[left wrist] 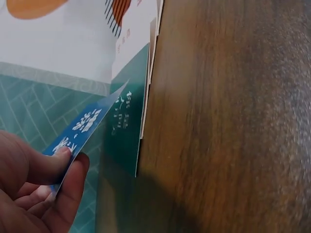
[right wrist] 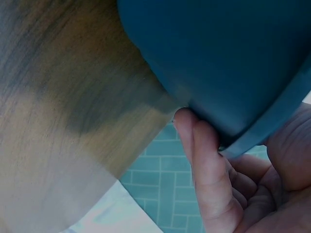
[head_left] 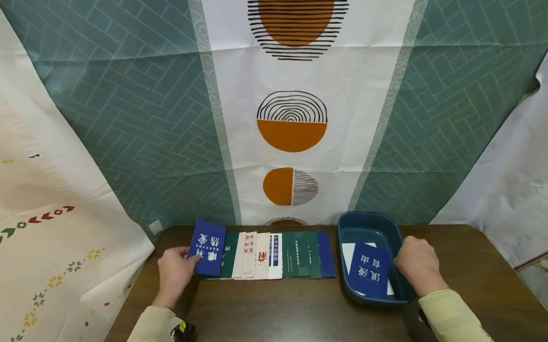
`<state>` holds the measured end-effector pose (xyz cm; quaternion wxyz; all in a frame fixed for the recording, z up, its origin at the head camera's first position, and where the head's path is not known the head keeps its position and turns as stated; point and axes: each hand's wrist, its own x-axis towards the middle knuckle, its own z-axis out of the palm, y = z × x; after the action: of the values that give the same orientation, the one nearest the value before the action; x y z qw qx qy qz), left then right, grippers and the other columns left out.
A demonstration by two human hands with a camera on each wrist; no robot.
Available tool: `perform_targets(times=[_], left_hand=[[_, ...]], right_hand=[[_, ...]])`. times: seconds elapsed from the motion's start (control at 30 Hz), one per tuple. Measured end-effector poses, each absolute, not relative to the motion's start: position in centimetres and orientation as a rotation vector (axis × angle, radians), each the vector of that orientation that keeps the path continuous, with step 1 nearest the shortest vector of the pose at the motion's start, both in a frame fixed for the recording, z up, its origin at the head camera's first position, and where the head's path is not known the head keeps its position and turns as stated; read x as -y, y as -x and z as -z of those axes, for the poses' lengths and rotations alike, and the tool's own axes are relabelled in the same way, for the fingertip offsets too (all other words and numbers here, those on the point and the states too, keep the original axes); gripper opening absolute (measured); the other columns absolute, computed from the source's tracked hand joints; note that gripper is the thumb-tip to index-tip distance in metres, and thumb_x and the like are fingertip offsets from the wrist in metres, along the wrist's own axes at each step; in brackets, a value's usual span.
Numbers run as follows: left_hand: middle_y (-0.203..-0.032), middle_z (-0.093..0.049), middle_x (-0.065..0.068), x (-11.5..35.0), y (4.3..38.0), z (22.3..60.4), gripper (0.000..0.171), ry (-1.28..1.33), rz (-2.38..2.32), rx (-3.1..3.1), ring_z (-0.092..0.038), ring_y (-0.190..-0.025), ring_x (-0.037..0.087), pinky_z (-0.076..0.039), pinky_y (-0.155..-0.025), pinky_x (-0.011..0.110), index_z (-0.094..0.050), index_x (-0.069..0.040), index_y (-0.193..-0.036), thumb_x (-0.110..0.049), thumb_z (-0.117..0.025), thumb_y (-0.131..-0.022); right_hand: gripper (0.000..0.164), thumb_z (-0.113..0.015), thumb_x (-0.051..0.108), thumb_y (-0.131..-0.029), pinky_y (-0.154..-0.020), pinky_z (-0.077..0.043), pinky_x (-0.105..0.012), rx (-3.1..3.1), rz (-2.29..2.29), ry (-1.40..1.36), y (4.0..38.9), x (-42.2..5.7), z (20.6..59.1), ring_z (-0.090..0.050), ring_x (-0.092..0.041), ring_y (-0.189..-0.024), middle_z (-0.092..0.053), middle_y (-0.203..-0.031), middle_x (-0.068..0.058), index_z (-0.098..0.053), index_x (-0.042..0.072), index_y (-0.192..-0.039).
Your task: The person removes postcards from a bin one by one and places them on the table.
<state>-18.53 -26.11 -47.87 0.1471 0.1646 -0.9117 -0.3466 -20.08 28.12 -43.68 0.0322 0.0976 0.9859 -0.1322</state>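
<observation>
My left hand [head_left: 174, 273] pinches a blue card with white characters [head_left: 210, 247] between thumb and fingers, at the left end of a row of overlapping cards. Seen from the left wrist, the blue card [left wrist: 87, 122] is tilted above a dark green card [left wrist: 127, 121]. At the right, my right hand [head_left: 417, 266] grips the side rim of a dark blue plastic bin [head_left: 365, 229]; its curled fingers [right wrist: 210, 170] press the outer wall in the right wrist view. Inside the bin, another blue card [head_left: 369, 270] lies over white cards [head_left: 348, 255].
Cream cards [head_left: 249, 255], a white card with blue print [head_left: 275, 256], a wide green card [head_left: 300, 255] and a blue card [head_left: 326, 254] overlap along the far side of the brown wooden table [head_left: 272, 315]. Behind the table hangs a patterned cloth [head_left: 292, 72].
</observation>
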Motion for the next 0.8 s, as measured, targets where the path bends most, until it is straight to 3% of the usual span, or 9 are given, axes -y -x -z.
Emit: perform_targets(times=[0.2,0.4,0.67,0.8], left_hand=[[-0.079,-0.063,0.013,26.3,18.9,48.8,0.032,-0.454,1.087,2.651,-0.056,-0.051,0.012,-0.047,-0.047,0.027,-0.064,0.005,-0.1,-0.017,-0.073,-0.079],[-0.077,-0.063,0.012,26.3,19.2,49.3,0.033,-0.457,1.095,2.689,-0.056,-0.049,0.012,-0.046,-0.046,0.027,-0.063,0.006,-0.101,-0.017,-0.072,-0.079],[-0.081,-0.064,0.016,26.3,19.1,49.7,0.029,-0.501,0.903,2.709,-0.057,-0.066,0.022,-0.05,-0.057,0.036,-0.068,0.002,-0.087,-0.021,-0.078,-0.073],[-0.079,-0.063,0.014,26.4,19.1,50.0,0.027,-0.521,0.879,2.713,-0.056,-0.064,0.023,-0.048,-0.056,0.037,-0.067,0.001,-0.082,-0.021,-0.078,-0.072]], right_hand=[[0.023,-0.058,0.008,-0.079,-0.05,-0.049,-0.044,-3.032,0.411,-0.311,20.1,-28.1,43.7,-0.051,-0.025,-0.055,-0.055,-0.07,-0.02,-0.056,-0.012,-0.089],[0.021,-0.058,0.007,-0.079,-0.05,-0.049,-0.043,-3.032,0.426,-0.302,19.9,-28.0,43.5,-0.051,-0.024,-0.053,-0.055,-0.069,-0.018,-0.056,-0.012,-0.087],[0.021,-0.058,0.007,-0.079,-0.05,-0.049,-0.043,-3.038,0.415,-0.296,19.9,-28.1,43.7,-0.05,-0.024,-0.053,-0.054,-0.068,-0.018,-0.056,-0.012,-0.087],[0.021,-0.058,0.008,-0.079,-0.049,-0.049,-0.043,-3.045,0.414,-0.297,20.0,-28.1,43.8,-0.05,-0.024,-0.053,-0.055,-0.07,-0.019,-0.056,-0.012,-0.088]])
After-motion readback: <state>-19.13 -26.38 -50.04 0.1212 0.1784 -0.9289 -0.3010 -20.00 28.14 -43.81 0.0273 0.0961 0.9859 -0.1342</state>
